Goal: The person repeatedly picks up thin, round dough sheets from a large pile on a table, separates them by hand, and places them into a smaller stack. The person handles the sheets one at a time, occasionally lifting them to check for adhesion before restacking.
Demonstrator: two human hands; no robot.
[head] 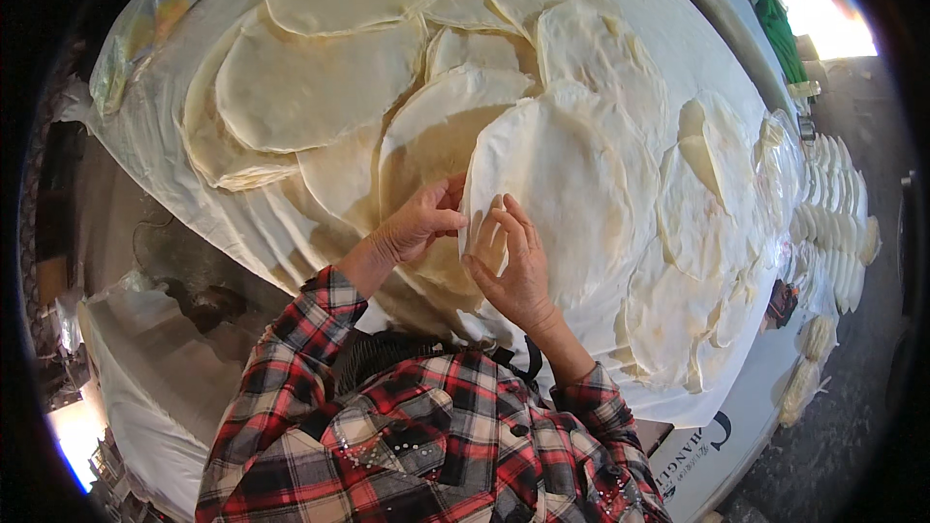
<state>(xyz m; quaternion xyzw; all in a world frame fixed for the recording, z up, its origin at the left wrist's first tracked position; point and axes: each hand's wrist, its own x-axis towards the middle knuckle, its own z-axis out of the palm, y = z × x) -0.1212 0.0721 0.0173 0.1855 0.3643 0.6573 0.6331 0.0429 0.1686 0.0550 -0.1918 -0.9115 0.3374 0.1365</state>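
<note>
Large thin round sheets of pale dough or flatbread lie spread and overlapping over a white cloth. My left hand point(423, 221) pinches the left edge of one round sheet point(559, 196) between thumb and fingers, and that edge stands raised. Beside it my right hand point(517, 265) is at the same sheet's lower left part, its fingers apart and casting a shadow on it; whether they touch the sheet is unclear. Under and left of the raised edge lies another round sheet point(425, 145). A thick stack of sheets point(320, 80) lies at the upper left.
The white cloth point(716, 22) covers a broad surface. More sheets point(701, 211) lie at the right, near clear plastic point(777, 160). Beyond the right edge are rows of white packed pieces point(832, 218). A cloth-covered box-like object point(138, 385) stands at the lower left.
</note>
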